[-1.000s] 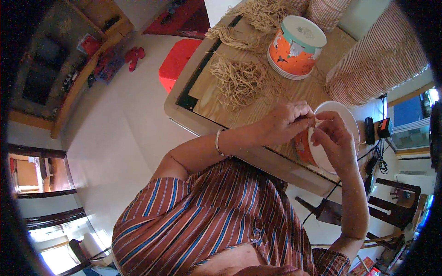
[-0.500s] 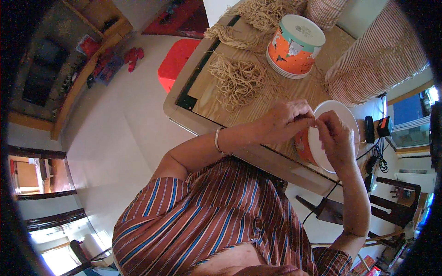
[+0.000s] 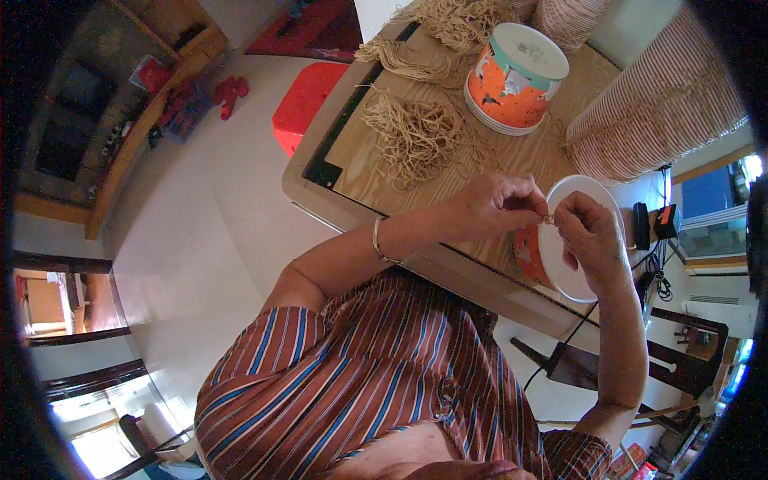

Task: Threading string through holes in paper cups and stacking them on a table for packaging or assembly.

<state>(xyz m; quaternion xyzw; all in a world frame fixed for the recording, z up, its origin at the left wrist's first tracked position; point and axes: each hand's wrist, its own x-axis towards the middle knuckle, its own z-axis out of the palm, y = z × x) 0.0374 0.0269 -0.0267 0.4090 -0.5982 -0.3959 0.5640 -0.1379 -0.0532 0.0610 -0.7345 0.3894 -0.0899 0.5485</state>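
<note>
Over an orange-sided paper bucket (image 3: 529, 258) with a white rim, my two hands meet fingertip to fingertip. My left hand (image 3: 506, 206), with a bangle on its wrist, is closed in a pinch. Facing it, my right hand (image 3: 590, 236) is closed too, its fingers curled. Between the fingertips a small loop of thin string (image 3: 549, 219) shows; most of it is hidden by the fingers. The bucket lies tilted near the table's front edge, partly covered by both hands.
A tangled pile of tan string (image 3: 412, 136) lies on the wooden table (image 3: 360, 188), with more string behind. Orange and green paper buckets (image 3: 512, 84) stand upside down in a short stack. A tall striped stack (image 3: 652, 104) leans at right, near black cables (image 3: 660, 268). A red stool (image 3: 304, 108) is beside the table.
My right fingers have curled in more and drawn slightly away from the left fingertips, so a small string loop now shows between them. My left hand has barely moved.
</note>
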